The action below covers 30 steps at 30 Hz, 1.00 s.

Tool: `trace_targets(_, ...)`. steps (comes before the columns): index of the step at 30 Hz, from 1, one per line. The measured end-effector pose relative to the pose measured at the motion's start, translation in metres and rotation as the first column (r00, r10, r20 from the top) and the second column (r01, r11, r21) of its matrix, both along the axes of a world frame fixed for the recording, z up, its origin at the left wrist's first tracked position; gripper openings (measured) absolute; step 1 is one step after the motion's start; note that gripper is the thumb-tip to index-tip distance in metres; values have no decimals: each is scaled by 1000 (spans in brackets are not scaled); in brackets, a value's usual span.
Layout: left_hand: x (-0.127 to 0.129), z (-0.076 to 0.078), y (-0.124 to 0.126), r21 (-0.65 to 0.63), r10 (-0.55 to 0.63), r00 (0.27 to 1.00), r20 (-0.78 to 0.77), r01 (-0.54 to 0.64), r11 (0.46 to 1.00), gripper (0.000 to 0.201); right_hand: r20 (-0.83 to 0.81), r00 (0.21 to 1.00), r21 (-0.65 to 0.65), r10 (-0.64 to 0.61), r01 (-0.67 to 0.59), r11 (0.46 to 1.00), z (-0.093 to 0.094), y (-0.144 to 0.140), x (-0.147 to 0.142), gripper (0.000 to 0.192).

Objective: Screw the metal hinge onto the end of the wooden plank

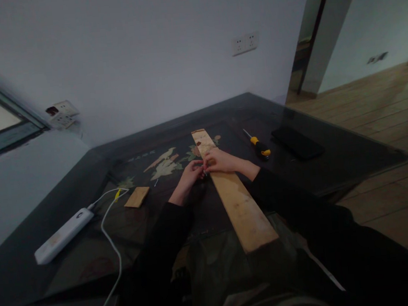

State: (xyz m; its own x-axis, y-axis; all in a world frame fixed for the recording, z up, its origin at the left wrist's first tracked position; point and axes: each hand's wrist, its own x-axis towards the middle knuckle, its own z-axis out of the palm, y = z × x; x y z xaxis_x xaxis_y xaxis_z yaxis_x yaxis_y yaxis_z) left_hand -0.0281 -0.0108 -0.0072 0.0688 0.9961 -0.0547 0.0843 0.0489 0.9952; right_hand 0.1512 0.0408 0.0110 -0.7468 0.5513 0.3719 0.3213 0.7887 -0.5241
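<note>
A long pale wooden plank lies on the dark glass-topped table, its near end over my lap. My right hand rests on the plank near its far part, fingers bent. My left hand meets it at the plank's left edge. The fingertips of both hands pinch something tiny between them; it is too small to identify.
A yellow-and-black screwdriver lies right of the plank, with a black flat object beyond it. A small wooden piece and a white power bank with its cable sit at left. Wall sockets are behind.
</note>
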Motion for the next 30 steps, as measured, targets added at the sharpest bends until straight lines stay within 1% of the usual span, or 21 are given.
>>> trace_targets(8,0,-3,2,32,-1,999,-36,2,999,20,45,999,35,25,-27,999,3,-3,-2,3)
trace_targets(15,-1,-4,5,31,-5,999,-52,7,999,22,87,996,67,-8,2,998,8,-9,-3,6)
trace_targets(19,-1,-4,5,22,-13,999,-51,14,1000,20,108,994,97,-32,22,995,7,-9,-3,7)
trace_targets(24,-1,-1,3,33,-32,998,-59,34,999,17,91,995,101,-35,26,995,5,-10,-2,9)
trace_targets(30,-1,2,3,52,-46,994,-95,51,997,16,47,997,65,-61,58,996,5,-12,-2,6)
